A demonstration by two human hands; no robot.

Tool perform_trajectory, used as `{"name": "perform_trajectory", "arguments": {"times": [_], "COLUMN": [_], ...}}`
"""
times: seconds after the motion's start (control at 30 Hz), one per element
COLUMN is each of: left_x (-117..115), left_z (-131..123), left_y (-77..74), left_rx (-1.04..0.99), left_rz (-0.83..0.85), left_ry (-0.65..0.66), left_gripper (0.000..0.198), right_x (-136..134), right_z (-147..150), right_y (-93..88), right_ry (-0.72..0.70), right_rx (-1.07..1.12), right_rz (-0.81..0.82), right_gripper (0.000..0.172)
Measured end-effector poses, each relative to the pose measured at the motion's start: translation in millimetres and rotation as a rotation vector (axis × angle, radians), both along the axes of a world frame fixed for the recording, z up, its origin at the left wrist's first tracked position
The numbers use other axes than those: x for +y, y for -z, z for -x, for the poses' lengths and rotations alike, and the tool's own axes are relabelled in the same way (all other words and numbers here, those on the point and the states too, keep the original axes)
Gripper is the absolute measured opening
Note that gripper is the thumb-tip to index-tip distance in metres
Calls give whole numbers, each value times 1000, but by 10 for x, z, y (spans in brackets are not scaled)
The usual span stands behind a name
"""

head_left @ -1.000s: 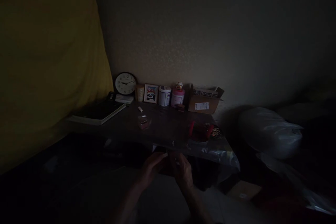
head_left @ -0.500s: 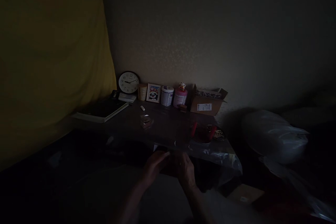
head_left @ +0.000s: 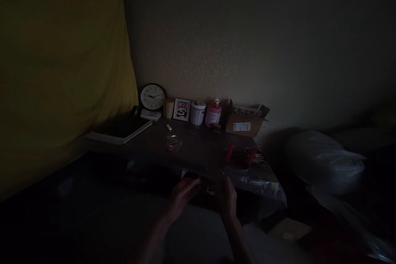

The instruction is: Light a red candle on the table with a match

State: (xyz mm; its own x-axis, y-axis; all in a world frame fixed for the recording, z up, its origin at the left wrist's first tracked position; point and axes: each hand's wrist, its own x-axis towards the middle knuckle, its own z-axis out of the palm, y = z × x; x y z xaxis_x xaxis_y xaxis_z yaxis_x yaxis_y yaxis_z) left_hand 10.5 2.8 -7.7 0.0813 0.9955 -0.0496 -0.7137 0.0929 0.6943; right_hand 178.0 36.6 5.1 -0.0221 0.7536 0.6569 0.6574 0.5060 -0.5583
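The scene is very dark. My left hand (head_left: 184, 193) is at the front edge of the table, its fingers curled together. Opposite it, my right hand (head_left: 229, 198) is closed, with a dark shape by its fingertips. What either hand holds is lost in the shadow. Between them a small pale glint shows. Just beyond my right hand lie two red handle-like pieces, one on the left (head_left: 229, 153) and one on the right (head_left: 251, 156), around a dark round shape. A small clear packet (head_left: 173, 143) rests farther back on the table.
Along the wall stand a clock (head_left: 152, 96), a ribbed cup (head_left: 168, 108), a panda picture frame (head_left: 182, 109), a white tub (head_left: 198, 113), a pink jar (head_left: 213, 115) and a cardboard box (head_left: 243, 124). A large book-like item (head_left: 122, 134) lies left; a plastic bag (head_left: 324, 163) sits right.
My right hand has moved right, away from my left hand, and the gap between them is wider. My left hand has stayed nearly in place. The view has shifted very slightly.
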Motion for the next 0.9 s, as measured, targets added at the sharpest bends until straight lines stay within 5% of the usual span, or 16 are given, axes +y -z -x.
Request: {"name": "perform_trajectory", "arguments": {"times": [0.3, 0.57, 0.77, 0.9], "left_x": [32, -40, 56, 39], "left_z": [-9, -69, -104, -77], "left_y": [33, -130, -50, -31], "left_rx": [8, 23, 50, 45], "left_rz": [33, -28, 71, 38], "left_ry": [-4, 2, -54, -44], "left_gripper": [17, 11, 15, 16], "right_x": [-63, -196, -264, -167], "right_z": [-69, 179, 122, 110], "right_y": [-115, 5, -127, -66], "right_ry": [62, -162, -159, -205], "right_rx": [199, 48, -11, -187], "right_rz": [121, 47, -160, -112], "right_gripper": [24, 20, 18, 20]}}
